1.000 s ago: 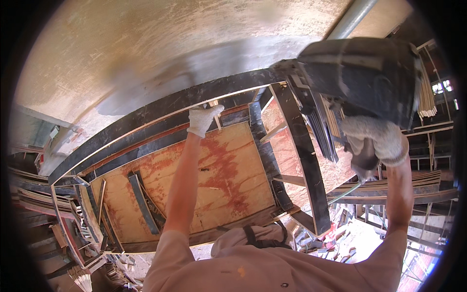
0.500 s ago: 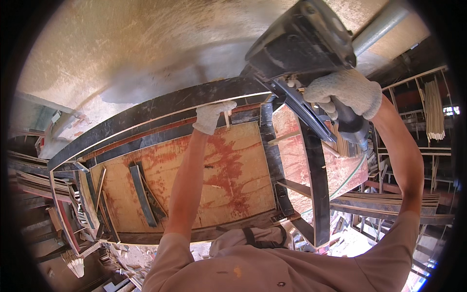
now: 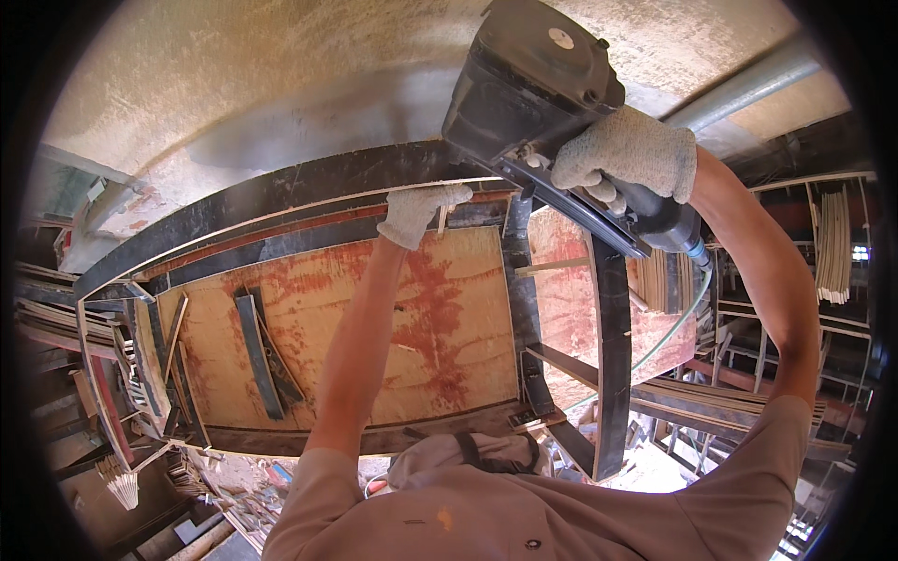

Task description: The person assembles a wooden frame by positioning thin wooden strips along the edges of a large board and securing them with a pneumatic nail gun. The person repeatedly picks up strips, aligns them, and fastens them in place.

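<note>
The nail gun is at the far side, right of centre, its handle wrapped by my gloved right hand. My gloved left hand is at the dark board's near edge, though I cannot tell whether it grips. I seem to be positioning the gun; next calls for steady alignment.

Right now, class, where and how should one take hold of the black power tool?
Best, I think, round the handle of the black power tool, coming from the right: the long rail lies along its left, the green hose leaves its lower end, and the right grip wraps it there.
</note>
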{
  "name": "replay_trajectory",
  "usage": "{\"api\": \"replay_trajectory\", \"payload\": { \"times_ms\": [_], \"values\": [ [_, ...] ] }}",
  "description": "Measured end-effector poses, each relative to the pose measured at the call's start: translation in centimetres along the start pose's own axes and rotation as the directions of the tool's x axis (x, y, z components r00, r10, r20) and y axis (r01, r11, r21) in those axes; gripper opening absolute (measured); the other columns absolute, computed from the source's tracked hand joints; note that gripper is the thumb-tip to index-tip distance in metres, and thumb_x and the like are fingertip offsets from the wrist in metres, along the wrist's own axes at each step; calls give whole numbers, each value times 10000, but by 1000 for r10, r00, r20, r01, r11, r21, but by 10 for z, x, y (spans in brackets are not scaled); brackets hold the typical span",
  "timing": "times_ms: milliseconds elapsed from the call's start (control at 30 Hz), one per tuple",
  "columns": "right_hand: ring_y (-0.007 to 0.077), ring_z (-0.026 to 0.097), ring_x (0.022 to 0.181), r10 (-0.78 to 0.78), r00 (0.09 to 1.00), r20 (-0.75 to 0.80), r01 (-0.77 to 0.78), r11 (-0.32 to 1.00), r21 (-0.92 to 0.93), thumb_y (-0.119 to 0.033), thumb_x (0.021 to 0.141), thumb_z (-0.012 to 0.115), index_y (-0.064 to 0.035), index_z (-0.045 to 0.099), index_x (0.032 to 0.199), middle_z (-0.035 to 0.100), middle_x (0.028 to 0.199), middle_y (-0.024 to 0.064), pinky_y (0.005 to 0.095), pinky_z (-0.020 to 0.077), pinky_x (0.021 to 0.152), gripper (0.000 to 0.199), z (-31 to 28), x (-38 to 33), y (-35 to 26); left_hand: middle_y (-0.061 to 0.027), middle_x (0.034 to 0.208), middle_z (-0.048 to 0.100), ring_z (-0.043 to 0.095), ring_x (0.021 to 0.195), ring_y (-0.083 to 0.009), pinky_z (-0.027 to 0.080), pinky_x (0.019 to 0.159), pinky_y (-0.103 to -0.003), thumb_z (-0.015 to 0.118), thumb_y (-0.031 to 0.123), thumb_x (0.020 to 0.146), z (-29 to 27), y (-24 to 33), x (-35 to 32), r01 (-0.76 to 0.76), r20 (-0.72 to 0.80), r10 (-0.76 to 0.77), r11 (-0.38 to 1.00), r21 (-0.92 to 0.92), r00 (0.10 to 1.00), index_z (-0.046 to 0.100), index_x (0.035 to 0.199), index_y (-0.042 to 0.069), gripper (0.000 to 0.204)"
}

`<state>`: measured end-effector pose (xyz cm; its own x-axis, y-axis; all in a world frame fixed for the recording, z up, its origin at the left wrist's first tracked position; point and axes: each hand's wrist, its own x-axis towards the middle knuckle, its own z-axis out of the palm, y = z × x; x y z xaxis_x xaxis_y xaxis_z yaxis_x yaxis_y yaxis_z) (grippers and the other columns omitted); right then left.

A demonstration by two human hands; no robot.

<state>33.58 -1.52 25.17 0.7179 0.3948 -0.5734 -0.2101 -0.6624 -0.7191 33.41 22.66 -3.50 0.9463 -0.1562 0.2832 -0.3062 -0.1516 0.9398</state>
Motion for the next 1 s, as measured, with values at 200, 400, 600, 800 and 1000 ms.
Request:
{"api": "replay_trajectory", "payload": {
  "times_ms": [200, 400, 600, 800, 1000],
  "values": [
    [99, 524, 466, 8, 1000, 1, -8, 1000, -3, -111, 870, 702, -57, 654, 726, 552, 581, 22, 261, 429, 409, 161, -2, 7, -4, -61, 905, 771, 711, 849, -136, 593, 784, -312, 811, 131, 856, -2, 8, 1, 42, 46, -35, 989, -145, 998, 784, 915, 28, 121],
    [95, 534, 473, 8, 1000, 8, -7, 1000, -8, -111, 897, 705, -56, 660, 743, 562, 592, 23, 258, 443, 413, 169, -2, 13, -4, -64, 926, 773, 724, 860, -137, 609, 789, -306, 828, 100, 838, -2, 10, 1, 113, 27, -110, 925, -362, 994, 776, 951, 33, 142],
    [93, 544, 475, 30, 998, -51, -32, 999, -26, -115, 870, 725, -58, 673, 748, 566, 592, 11, 255, 445, 407, 144, 3, 8, -8, -70, 917, 769, 715, 824, -136, 597, 724, -312, 872, 101, 791, -2, 15, 2, 123, 54, -112, 940, -317, 992, 771, 951, 23, 205],
    [85, 534, 463, 25, 1000, 4, -25, 999, 30, -107, 845, 723, -58, 679, 742, 559, 584, 2, 256, 446, 405, 122, -1, 8, 1, -71, 935, 763, 718, 829, -145, 605, 728, -319, 885, 82, 768, -4, 5, 5, 129, 61, -121, 978, -165, 991, 761, 985, 11, 259],
    [78, 522, 457, 31, 999, 14, -31, 999, 43, -96, 840, 716, -61, 685, 790, 552, 583, -6, 237, 424, 398, 68, 3, 5, 1, -100, 1023, 761, 733, 862, -170, 631, 797, -339, 877, 43, 763, -1, -9, 5, 20, 24, -15, 976, -216, 1000, 732, 1075, -1, 347]
  ]
}}
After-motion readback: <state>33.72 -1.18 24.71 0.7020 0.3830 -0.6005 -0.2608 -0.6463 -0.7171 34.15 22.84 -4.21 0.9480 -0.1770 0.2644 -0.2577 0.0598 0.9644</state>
